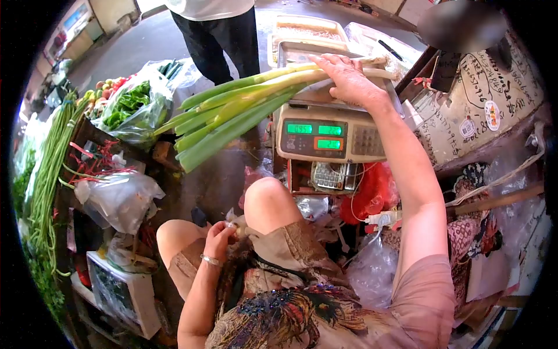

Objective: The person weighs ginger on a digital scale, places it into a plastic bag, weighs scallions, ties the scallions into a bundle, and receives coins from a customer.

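Note:
A bunch of long green onions (232, 110) lies across the pan (296, 53) of an electronic price scale (332, 132). Their green tops stick out far past its left side, and the white root ends point right. My right hand (351, 80) reaches over the scale, with its fingers closed around the white part of the stalks. Lit green digits show on the scale's displays. Near my knees, my left hand (220, 238) is closed in a pinch; something small and pale may be at the fingertips, too small to name.
Beyond the scale stand white trays (308, 32) and a person in dark trousers (224, 41). Bagged leafy greens (131, 107) and long green beans (49, 174) are at left. A calculator (332, 175) and red plastic bag (372, 192) sit below the scale. A written-on board (476, 110) stands right.

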The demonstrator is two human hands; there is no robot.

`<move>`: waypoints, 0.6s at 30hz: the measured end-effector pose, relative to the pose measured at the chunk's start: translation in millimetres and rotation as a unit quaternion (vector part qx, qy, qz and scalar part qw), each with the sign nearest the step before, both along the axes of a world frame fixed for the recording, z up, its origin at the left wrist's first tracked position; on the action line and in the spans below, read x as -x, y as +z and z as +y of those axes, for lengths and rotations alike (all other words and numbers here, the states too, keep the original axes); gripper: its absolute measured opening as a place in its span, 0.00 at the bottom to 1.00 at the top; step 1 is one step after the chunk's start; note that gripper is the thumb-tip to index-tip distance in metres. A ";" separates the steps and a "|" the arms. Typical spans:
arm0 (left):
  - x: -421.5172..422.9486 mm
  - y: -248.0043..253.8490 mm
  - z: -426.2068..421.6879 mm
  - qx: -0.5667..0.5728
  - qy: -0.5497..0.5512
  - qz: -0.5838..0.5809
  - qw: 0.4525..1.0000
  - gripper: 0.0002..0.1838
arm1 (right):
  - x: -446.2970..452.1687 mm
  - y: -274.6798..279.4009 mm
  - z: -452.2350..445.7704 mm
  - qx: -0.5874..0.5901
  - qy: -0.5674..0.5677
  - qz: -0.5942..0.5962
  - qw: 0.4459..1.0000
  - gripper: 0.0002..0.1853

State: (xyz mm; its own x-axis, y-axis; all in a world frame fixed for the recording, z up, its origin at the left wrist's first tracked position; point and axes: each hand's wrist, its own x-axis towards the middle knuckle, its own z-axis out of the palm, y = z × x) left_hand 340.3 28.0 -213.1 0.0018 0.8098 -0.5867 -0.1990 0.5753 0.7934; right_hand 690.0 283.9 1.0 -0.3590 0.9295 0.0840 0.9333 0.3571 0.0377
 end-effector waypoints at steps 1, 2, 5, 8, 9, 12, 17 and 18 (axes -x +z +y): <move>-0.6 0.8 -0.1 0.000 0.000 0.000 1.000 0.05 | -0.1 -0.9 0.9 0.000 0.000 0.000 1.000 0.47; -1.1 1.4 -0.6 0.000 0.005 -0.003 1.000 0.05 | 0.1 -2.0 2.2 -0.004 0.004 0.006 1.000 0.46; -3.1 4.6 -0.4 0.001 0.010 -0.004 1.000 0.05 | -1.7 -8.0 9.3 -0.018 0.013 0.019 1.000 0.46; -0.6 -0.3 -0.2 -0.003 0.004 -0.001 1.000 0.05 | -4.0 -15.1 22.1 -0.019 0.025 0.032 0.999 0.44; 0.2 -0.6 -0.6 -0.007 -0.004 -0.001 1.000 0.05 | -4.6 -18.2 26.9 -0.012 0.032 0.037 0.999 0.43; 0.1 3.4 -1.2 0.001 -0.024 0.004 1.000 0.07 | -4.7 -24.5 42.3 -0.033 0.055 0.027 0.998 0.33; -2.2 -5.9 -1.5 -0.031 -0.024 0.010 0.999 0.09 | 0.5 -27.1 54.4 -0.043 0.085 0.037 0.995 0.30; -3.4 -8.2 -1.4 -0.033 -0.015 0.016 0.999 0.09 | -1.3 -29.1 55.6 -0.044 0.084 0.025 0.995 0.31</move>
